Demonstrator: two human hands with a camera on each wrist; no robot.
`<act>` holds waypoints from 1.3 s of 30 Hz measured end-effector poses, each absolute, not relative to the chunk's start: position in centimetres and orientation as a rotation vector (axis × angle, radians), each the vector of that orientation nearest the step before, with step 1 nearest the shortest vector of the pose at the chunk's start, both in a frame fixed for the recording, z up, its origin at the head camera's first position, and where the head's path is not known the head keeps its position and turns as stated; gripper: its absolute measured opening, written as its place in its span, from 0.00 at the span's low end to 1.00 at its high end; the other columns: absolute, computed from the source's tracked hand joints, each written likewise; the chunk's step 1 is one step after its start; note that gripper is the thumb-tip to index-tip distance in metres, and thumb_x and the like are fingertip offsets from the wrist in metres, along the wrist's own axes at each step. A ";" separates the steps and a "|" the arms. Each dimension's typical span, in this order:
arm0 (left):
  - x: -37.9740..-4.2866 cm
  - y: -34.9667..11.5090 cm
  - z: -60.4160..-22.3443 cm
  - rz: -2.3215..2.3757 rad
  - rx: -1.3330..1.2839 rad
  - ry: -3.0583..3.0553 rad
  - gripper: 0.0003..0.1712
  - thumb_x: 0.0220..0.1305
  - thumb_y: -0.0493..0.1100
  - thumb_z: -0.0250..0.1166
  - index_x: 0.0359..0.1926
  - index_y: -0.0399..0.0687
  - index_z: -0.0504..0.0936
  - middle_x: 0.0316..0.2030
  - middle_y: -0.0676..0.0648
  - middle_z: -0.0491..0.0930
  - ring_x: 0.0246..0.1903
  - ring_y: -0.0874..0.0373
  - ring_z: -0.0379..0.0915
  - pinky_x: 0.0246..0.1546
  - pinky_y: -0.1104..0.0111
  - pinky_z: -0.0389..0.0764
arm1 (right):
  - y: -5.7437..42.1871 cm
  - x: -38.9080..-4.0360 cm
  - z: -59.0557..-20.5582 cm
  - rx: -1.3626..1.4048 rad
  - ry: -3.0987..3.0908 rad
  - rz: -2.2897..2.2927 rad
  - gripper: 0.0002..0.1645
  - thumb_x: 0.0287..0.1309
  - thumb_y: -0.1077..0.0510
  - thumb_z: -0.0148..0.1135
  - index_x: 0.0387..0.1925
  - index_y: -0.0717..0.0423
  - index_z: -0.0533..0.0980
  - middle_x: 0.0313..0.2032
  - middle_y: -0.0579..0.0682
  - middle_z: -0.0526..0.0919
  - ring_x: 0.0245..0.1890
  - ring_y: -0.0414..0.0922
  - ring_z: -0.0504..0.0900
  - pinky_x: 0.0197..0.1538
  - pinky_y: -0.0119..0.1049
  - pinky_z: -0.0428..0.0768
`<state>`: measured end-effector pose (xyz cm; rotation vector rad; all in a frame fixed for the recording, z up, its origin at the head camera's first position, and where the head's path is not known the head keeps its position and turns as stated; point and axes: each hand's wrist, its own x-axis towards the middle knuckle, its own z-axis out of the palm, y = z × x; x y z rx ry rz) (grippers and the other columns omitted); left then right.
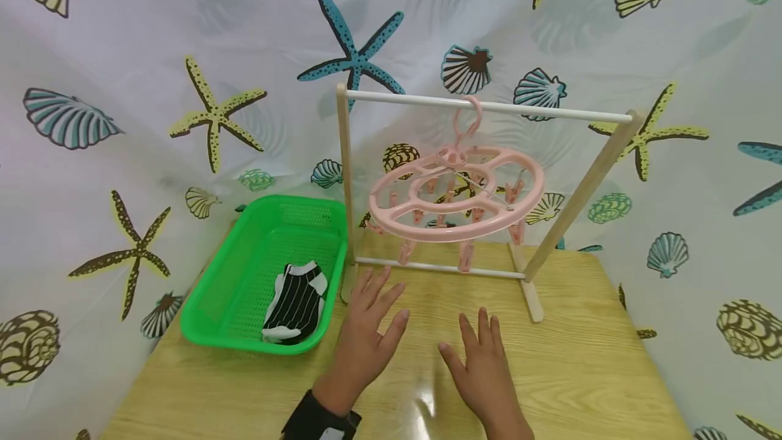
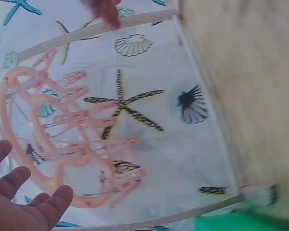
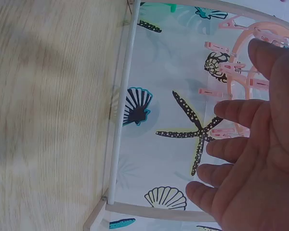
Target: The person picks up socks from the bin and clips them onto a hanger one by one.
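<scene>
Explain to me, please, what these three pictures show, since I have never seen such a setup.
There is no machine here, just a person's bare hands. The widest picture comes from a camera worn on the head, looking forward and down; the other two come from cameras on the left and right wrists.

On the table stands a rack. From its white top bar a pink hanger hangs by its hook, with clips below. Left of the rack is a green basket holding what look like striped socks. Behind is a printed cloth.

The left hand and right hand are open in front of the rack, holding nothing.
</scene>
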<state>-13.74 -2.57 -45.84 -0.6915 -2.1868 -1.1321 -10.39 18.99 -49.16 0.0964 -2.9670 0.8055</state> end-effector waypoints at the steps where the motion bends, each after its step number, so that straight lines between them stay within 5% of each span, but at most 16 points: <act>1: -14.1 -2.8 -45.2 -1.119 -0.709 -2.157 0.22 0.68 0.44 0.65 0.60 0.39 0.80 0.65 0.35 0.70 0.69 0.34 0.56 0.60 0.37 0.64 | 19.1 -10.3 -49.2 0.101 -2.961 0.804 0.46 0.70 0.33 0.48 0.72 0.64 0.60 0.74 0.71 0.45 0.73 0.71 0.39 0.65 0.70 0.51; 12: -18.5 -3.3 -38.0 -0.679 -0.836 -2.223 0.34 0.65 0.49 0.69 0.68 0.42 0.72 0.70 0.33 0.61 0.70 0.37 0.54 0.64 0.46 0.64 | 20.5 -8.7 -49.6 0.133 -2.920 0.766 0.41 0.68 0.37 0.55 0.67 0.65 0.69 0.71 0.72 0.56 0.70 0.73 0.51 0.61 0.73 0.57; 17: -19.9 -2.6 -35.7 -0.485 -0.861 -2.354 0.30 0.70 0.54 0.62 0.66 0.43 0.73 0.69 0.33 0.61 0.69 0.37 0.54 0.65 0.48 0.63 | 21.4 -7.6 -50.2 0.160 -2.876 0.742 0.38 0.68 0.39 0.59 0.63 0.66 0.72 0.68 0.72 0.61 0.68 0.71 0.59 0.59 0.70 0.65; 22: -20.4 -2.3 -35.3 -0.484 -0.858 -2.467 0.24 0.72 0.54 0.59 0.60 0.44 0.78 0.66 0.35 0.67 0.70 0.39 0.56 0.68 0.50 0.59 | 21.9 -7.1 -50.9 0.135 -2.835 0.769 0.34 0.67 0.43 0.61 0.62 0.65 0.73 0.68 0.68 0.64 0.65 0.68 0.64 0.56 0.68 0.70; 28: -20.5 -2.4 -35.8 -0.676 -0.841 -2.453 0.20 0.71 0.50 0.62 0.56 0.42 0.81 0.63 0.35 0.70 0.66 0.38 0.61 0.63 0.48 0.67 | 21.8 -7.2 -50.5 0.126 -2.784 0.829 0.32 0.69 0.42 0.59 0.61 0.64 0.74 0.68 0.65 0.65 0.63 0.66 0.67 0.52 0.66 0.73; 39: -20.7 -2.5 -36.4 -0.793 -0.863 -2.376 0.16 0.69 0.48 0.65 0.49 0.41 0.82 0.60 0.35 0.73 0.64 0.40 0.65 0.58 0.49 0.73 | 21.6 -9.6 -46.0 0.226 -2.603 0.932 0.26 0.68 0.51 0.62 0.60 0.63 0.74 0.65 0.63 0.69 0.64 0.64 0.68 0.54 0.67 0.72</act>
